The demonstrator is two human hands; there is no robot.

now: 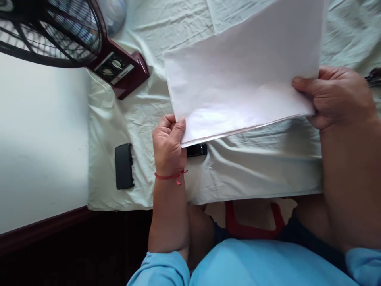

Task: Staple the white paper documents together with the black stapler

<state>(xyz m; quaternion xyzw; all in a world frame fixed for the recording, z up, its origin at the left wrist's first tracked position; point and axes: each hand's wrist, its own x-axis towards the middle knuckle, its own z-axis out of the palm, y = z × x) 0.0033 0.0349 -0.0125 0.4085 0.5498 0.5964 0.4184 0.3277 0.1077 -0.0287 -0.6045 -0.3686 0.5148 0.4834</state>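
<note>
Meanwhile both hands' grip, left hand (pixel 168 145) and right hand (pixel 335 95), pinches paper (pixel 241 75) hiding a black gadget (pixel 196 150) near phone (pixel 124 166).

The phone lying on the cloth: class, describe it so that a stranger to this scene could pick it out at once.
Start at the pale green cloth covering the table. Near its left edge, left of the left hand gripping the white paper, lies the phone, flat and lengthwise. It is bigger than the small black device half hidden beneath the paper.
</note>
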